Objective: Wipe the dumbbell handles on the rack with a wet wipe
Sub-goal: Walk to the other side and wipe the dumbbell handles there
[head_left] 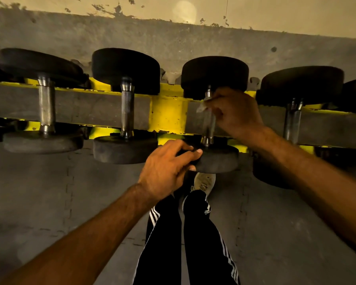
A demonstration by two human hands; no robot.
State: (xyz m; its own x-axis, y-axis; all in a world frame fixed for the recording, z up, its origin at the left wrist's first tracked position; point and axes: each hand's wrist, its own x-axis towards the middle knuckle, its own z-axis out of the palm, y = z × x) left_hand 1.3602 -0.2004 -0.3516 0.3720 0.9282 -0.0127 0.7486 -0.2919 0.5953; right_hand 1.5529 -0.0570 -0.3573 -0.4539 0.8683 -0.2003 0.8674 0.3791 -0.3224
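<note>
Several black round-headed dumbbells lie across a yellow rack point(167, 114). My right hand point(235, 113) holds a pale wet wipe point(201, 108) wrapped against the upper part of the metal handle point(207, 132) of the third dumbbell from the left. My left hand point(169, 167) grips the left edge of that dumbbell's near head point(218, 159), fingers curled over its top and thumb underneath. Bare knurled handles of two dumbbells to the left point(46, 105) point(127, 112) and one to the right point(292, 122) show fully.
A grey concrete wall point(173, 42) rises behind the rack. My legs in black striped trousers and a white shoe point(203, 183) stand on grey floor mats point(49, 202) below the rack. A lower row of dumbbell heads point(269, 173) sits at the right.
</note>
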